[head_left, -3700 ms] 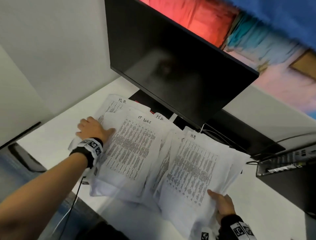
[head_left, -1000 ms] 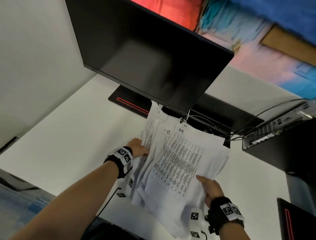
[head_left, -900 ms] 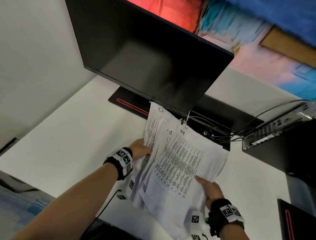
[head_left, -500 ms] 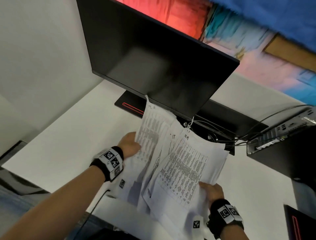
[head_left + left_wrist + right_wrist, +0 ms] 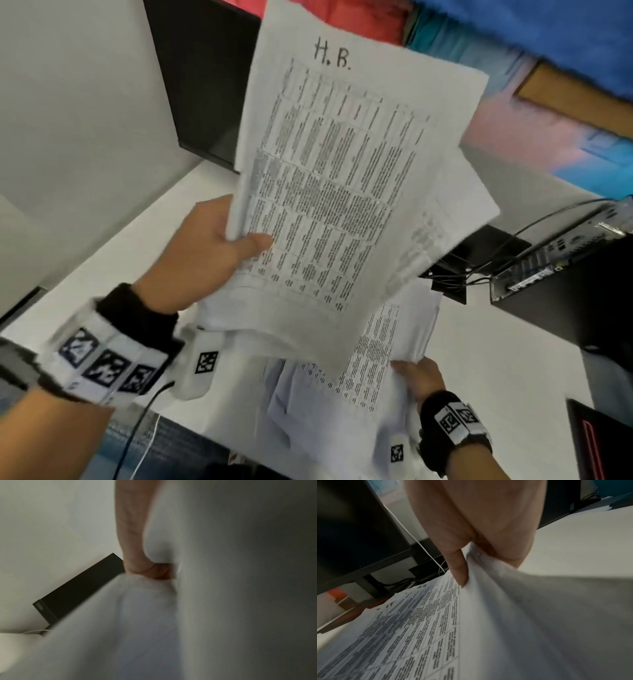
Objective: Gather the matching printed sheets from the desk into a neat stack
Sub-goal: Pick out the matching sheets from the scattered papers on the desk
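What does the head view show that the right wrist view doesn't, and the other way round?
Head only: the left hand gripping a raised sheaf whose top sheet is marked "H.B.", and the white desk.

Right wrist only: up close, the thumb pinching the lower sheets' edge, with "HR" and "IT" handwritten on two of them.

Both: the right hand holding the lower sheets, and the dark monitor behind.

Sheets once spread across the desk [image 5: 113, 246] are now gathered; left hand [image 5: 202, 253] has raised an "H.R." sheet [image 5: 335, 178] clear of the bundle [image 5: 387, 359] gripped by right hand [image 5: 419, 377].
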Available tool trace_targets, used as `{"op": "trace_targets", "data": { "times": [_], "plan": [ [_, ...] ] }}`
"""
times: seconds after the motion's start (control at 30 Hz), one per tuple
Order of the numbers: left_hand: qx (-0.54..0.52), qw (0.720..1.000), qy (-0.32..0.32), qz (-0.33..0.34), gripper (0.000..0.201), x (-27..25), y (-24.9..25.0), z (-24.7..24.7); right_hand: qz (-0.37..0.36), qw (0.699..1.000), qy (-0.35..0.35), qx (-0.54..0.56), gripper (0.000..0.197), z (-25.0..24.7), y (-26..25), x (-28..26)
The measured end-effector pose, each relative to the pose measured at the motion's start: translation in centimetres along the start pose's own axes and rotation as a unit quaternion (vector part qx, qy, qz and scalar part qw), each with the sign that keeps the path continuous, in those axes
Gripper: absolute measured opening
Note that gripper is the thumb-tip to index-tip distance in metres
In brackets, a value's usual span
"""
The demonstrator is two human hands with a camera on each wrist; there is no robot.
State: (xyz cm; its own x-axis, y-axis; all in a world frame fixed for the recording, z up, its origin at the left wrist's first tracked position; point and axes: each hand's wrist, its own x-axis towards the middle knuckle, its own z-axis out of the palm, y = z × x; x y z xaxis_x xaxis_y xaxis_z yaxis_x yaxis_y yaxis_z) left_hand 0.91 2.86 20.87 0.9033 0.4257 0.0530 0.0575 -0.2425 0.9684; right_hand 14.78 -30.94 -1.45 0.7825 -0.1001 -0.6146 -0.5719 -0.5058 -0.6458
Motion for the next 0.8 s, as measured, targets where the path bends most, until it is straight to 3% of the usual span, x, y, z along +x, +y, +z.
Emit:
{"op": "trace_targets", "data": {
  "times": [0.13, 0.23, 0.3, 0.37, 0.47, 0.53, 0.6, 0.67, 0.73, 0.77, 0.8],
  "plan": [
    [0.034, 0.997, -0.022, -0.066, 0.027, 0.5, -4.0, 5.4, -0.003, 1.0, -0.03, 0.005, 0.044, -1.1, -1.1, -0.6],
    [0.034, 0.98, -0.045, -0.193, 0.015, 0.6, -9.7, 9.8, 0.02, 0.997, -0.041, 0.068, 0.056, -2.1, -1.0, -0.6],
    [0.084, 0.957, -0.091, -0.261, 0.032, 0.1, -13.2, 12.2, 0.041, 0.99, -0.065, 0.116, 0.057, -2.6, -0.6, -0.8],
    [0.204, 0.927, -0.115, -0.293, 0.069, -0.8, -15.8, 14.0, 0.058, 0.98, -0.075, 0.174, 0.065, -3.0, -0.3, -0.9],
    [0.309, 0.901, -0.021, -0.304, 0.101, -2.0, -17.0, 14.8, 0.059, 0.974, -0.11, 0.189, 0.067, -2.9, 0.2, -0.9],
    [0.255, 0.915, -0.019, -0.311, 0.107, -2.0, -17.0, 14.7, 0.056, 0.977, -0.121, 0.169, 0.085, -2.6, 1.1, -0.3],
    [0.163, 0.927, -0.057, -0.333, 0.109, -1.3, -16.9, 15.1, 0.042, 0.977, -0.14, 0.154, 0.094, -2.3, 0.9, -1.0],
    [0.111, 0.918, -0.081, -0.372, 0.104, -0.4, -16.4, 16.0, 0.041, 0.982, -0.145, 0.117, 0.094, -2.0, 0.6, -1.3],
    [0.088, 0.915, -0.073, -0.387, 0.079, -0.2, -15.9, 16.7, 0.03, 0.984, -0.126, 0.122, 0.073, -2.0, 0.5, -1.9],
    [0.066, 0.922, -0.062, -0.377, 0.061, -0.1, -16.0, 16.8, 0.022, 0.984, -0.115, 0.133, 0.073, -2.2, 0.8, -1.8],
    [0.034, 0.926, -0.061, -0.37, 0.046, -0.1, -16.0, 16.8, 0.016, 0.985, -0.116, 0.13, 0.089, -2.6, 0.9, -1.9]
  ]
}}
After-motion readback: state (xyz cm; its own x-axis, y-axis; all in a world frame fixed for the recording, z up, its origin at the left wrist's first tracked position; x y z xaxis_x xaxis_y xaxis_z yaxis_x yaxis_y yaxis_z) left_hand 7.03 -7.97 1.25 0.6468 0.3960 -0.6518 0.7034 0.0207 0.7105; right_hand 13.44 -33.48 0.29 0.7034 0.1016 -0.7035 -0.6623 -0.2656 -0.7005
